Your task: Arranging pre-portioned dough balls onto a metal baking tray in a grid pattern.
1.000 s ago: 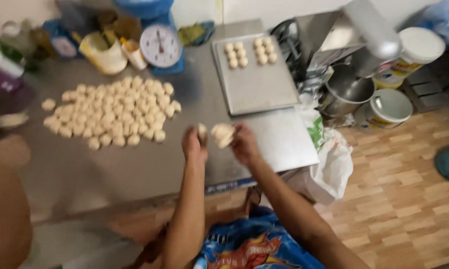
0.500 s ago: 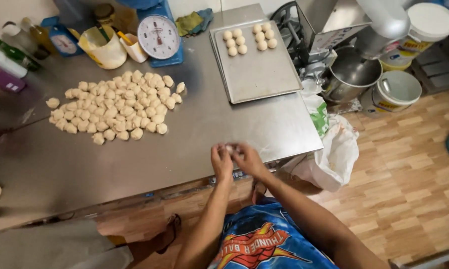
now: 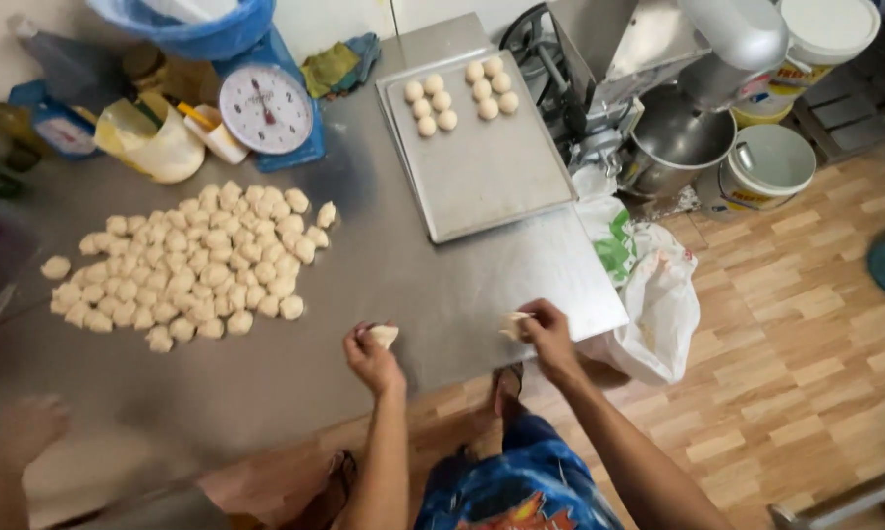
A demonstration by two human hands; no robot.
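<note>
Left hand (image 3: 372, 355) curled around a small dough piece (image 3: 384, 336), fingers pinching it, held just above the near edge of the steel table (image 3: 403, 275). Right hand (image 3: 548, 334) pinches a second dough piece (image 3: 514, 324) between thumb and fingertips, over the near right corner of the table. The two hands are apart, each with its own piece.

Left of the hands, toward the table's middle-left: big heap of cut dough pieces (image 3: 192, 265), loosely packed, a few strays at its left edge. Far right part of the table: metal baking tray (image 3: 482, 167), tilted slightly, with two small clusters of rounded dough balls (image 3: 459, 93) at its far end, rest of tray bare. Far edge, middle-left: blue dial scale (image 3: 266, 108) with a blue bowl (image 3: 192, 25) on top. Beside it a yellowish jug (image 3: 153, 142) and bottles, blurred.

Off the right edge: white plastic bag (image 3: 649, 294) hanging by the near right corner, stand mixer (image 3: 698, 59) with steel bowl (image 3: 673, 137), white buckets (image 3: 766, 167) on the wooden floor (image 3: 806, 344). Another person's hand (image 3: 30, 427), blurred, at the near left edge.
</note>
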